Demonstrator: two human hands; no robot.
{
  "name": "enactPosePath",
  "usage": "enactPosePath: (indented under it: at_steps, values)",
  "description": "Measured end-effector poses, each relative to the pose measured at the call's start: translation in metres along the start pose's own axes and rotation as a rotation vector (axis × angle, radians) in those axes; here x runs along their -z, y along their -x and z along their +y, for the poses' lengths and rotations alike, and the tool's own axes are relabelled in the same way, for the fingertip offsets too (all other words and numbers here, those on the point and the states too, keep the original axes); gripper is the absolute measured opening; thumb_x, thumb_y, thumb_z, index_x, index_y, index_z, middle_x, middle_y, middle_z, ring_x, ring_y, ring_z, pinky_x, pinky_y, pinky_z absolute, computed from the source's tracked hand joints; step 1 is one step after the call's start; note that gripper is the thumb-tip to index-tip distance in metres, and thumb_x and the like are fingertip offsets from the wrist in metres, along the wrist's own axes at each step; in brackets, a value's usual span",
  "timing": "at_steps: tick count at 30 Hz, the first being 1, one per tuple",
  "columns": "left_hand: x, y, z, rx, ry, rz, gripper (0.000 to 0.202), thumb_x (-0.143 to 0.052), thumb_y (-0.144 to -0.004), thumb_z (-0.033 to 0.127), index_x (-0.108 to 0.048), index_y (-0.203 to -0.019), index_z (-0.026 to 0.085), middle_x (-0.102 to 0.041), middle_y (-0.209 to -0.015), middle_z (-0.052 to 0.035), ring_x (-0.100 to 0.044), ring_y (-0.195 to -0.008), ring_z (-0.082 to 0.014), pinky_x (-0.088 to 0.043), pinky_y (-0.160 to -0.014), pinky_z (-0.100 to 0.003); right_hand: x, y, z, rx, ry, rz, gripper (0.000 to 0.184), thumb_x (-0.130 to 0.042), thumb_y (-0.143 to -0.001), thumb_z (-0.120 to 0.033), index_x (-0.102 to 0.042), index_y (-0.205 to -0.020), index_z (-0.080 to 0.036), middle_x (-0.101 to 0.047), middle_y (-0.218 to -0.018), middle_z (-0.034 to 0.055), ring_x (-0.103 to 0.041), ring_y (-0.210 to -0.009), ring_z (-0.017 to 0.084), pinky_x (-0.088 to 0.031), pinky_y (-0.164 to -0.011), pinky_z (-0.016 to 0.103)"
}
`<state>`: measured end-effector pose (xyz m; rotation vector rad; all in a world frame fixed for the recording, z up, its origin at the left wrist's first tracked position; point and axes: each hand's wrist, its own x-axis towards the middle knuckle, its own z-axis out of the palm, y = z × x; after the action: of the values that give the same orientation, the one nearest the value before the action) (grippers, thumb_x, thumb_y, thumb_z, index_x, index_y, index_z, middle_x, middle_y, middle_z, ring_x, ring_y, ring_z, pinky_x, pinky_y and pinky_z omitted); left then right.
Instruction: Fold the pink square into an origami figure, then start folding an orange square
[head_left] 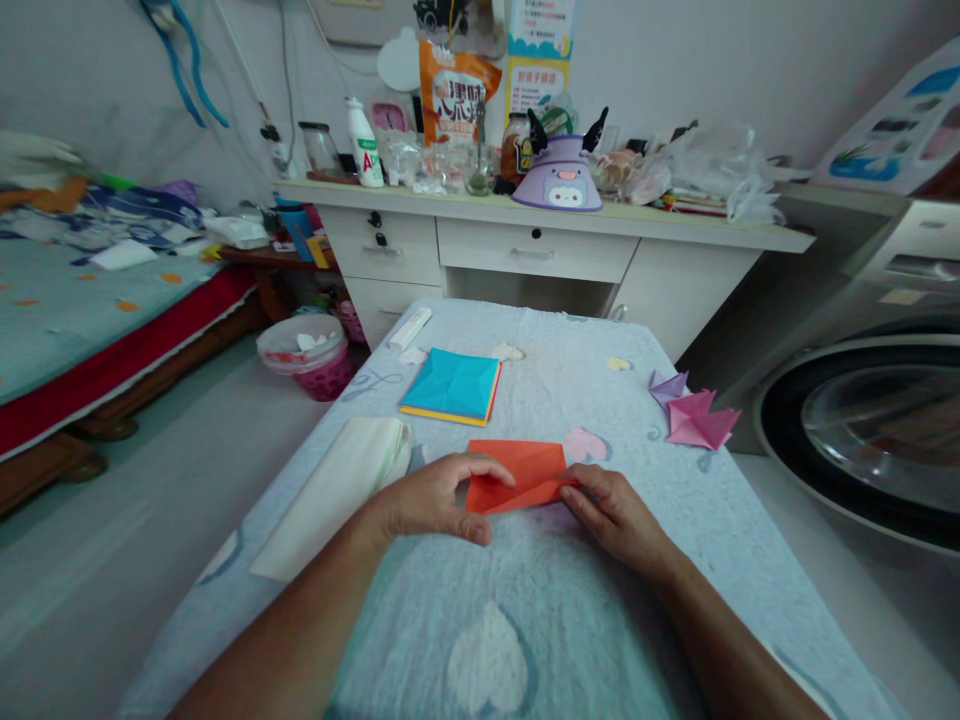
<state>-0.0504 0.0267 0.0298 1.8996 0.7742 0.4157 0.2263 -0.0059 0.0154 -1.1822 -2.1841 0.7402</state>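
A creased orange sheet of origami paper (525,462), folded to a rectangle, lies in front of me on the cloth-covered table. My right hand (611,515) pinches its right end between thumb and fingers. Over the left end, my left hand (442,495) rests with thumb and fingers apart, the fingertips touching or just above the paper. Behind it is a stack of square coloured paper (454,385), blue on top with yellow and red edges below. Folded pink paper (701,420) and folded purple paper (667,387) sit at the right edge.
Left of the stack lie a folded white cloth or paper (337,490) and a small white box (410,328). A white desk (525,215) crowded with items stands beyond the table. A washing machine (885,400) is at right, a waste bin (322,372) and bed (112,330) at left.
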Motion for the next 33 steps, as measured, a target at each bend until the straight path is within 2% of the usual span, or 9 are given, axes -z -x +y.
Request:
enactPosePath:
  at_steps: [2,4,7,9,17,21,24,27,33]
  values:
    - [-0.001,0.001,0.000,0.038,-0.042,-0.010,0.075,-0.081,-0.057,0.053,-0.059,-0.122,0.022,-0.060,-0.128,-0.0069,-0.054,-0.117,-0.0264,-0.038,-0.103,-0.036,0.000,0.001,0.000,-0.036,-0.017,0.020,0.022,-0.044,-0.096,-0.028,-0.062,-0.085,-0.019,-0.065,-0.078,0.0016,-0.060,-0.074,0.015,-0.043,-0.072,0.026]
    - [-0.004,0.000,0.001,0.093,-0.123,0.040,0.072,-0.082,-0.059,0.046,-0.059,-0.122,0.022,-0.061,-0.127,-0.0077,-0.055,-0.115,-0.0262,-0.039,-0.100,-0.034,0.001,0.001,0.001,-0.057,-0.038,0.041,0.023,-0.043,-0.096,-0.029,-0.060,-0.083,-0.019,-0.063,-0.075,0.0007,-0.059,-0.072,0.014,-0.042,-0.070,0.025]
    - [-0.009,-0.004,0.002,0.118,-0.234,0.073,0.035,-0.070,-0.074,0.039,-0.068,-0.102,0.018,-0.069,-0.105,-0.0044,-0.061,-0.097,-0.0224,-0.043,-0.086,-0.029,0.000,0.002,0.002,-0.076,-0.070,0.055,0.024,-0.043,-0.096,-0.031,-0.058,-0.082,-0.019,-0.062,-0.074,0.0000,-0.059,-0.071,0.014,-0.041,-0.069,0.025]
    - [-0.010,-0.007,0.003,0.116,-0.244,0.064,0.022,-0.060,-0.082,0.036,-0.069,-0.089,0.017,-0.069,-0.087,-0.0012,-0.062,-0.082,-0.0186,-0.043,-0.074,-0.025,-0.001,0.002,0.002,-0.089,-0.078,0.055,0.024,-0.043,-0.096,-0.031,-0.058,-0.081,-0.019,-0.061,-0.073,-0.0003,-0.058,-0.071,0.014,-0.041,-0.069,0.025]
    - [-0.019,-0.014,-0.008,0.243,-0.120,0.248,0.022,-0.055,-0.080,0.033,-0.068,-0.083,0.015,-0.066,-0.077,0.0003,-0.057,-0.070,-0.0159,-0.036,-0.059,-0.022,-0.009,0.001,0.007,-0.200,-0.003,0.091,0.022,-0.042,-0.094,-0.033,-0.056,-0.082,-0.020,-0.057,-0.069,-0.0014,-0.055,-0.064,0.014,-0.039,-0.063,0.025]
    - [-0.022,-0.019,-0.014,0.300,-0.105,0.331,0.017,-0.059,-0.073,0.031,-0.065,-0.077,0.015,-0.061,-0.069,0.0022,-0.053,-0.062,-0.0143,-0.034,-0.055,-0.022,-0.013,-0.001,0.008,-0.261,0.010,0.130,0.016,-0.047,-0.090,-0.031,-0.056,-0.097,-0.020,-0.062,-0.075,0.0005,-0.058,-0.067,0.016,-0.041,-0.065,0.027]
    - [-0.024,-0.020,-0.014,0.301,-0.127,0.379,0.012,-0.060,-0.071,0.028,-0.061,-0.074,0.016,-0.058,-0.066,0.0034,-0.051,-0.060,-0.0133,-0.032,-0.053,-0.021,-0.016,-0.003,0.009,-0.326,-0.012,0.178,0.031,-0.050,-0.086,-0.030,-0.049,-0.115,-0.020,-0.065,-0.078,0.0009,-0.060,-0.068,0.018,-0.042,-0.065,0.028]
    - [-0.027,-0.021,-0.012,0.268,-0.157,0.429,0.015,-0.061,-0.069,0.022,-0.059,-0.084,0.018,-0.060,-0.072,0.0035,-0.055,-0.066,-0.0139,-0.034,-0.057,-0.021,-0.019,-0.005,0.010,-0.361,-0.015,0.210,0.045,-0.052,-0.083,-0.029,-0.040,-0.125,-0.020,-0.063,-0.073,-0.0017,-0.059,-0.064,0.017,-0.041,-0.062,0.027]
    - [-0.035,-0.021,-0.005,0.333,-0.317,0.486,0.059,-0.060,-0.073,0.017,-0.044,-0.129,0.025,-0.062,-0.080,0.0023,-0.061,-0.076,-0.0170,-0.041,-0.069,-0.025,-0.024,-0.007,0.008,-0.398,0.080,0.246,0.053,-0.053,-0.078,-0.026,-0.036,-0.128,-0.016,-0.055,-0.064,-0.0056,-0.052,-0.053,0.014,-0.036,-0.055,0.025]
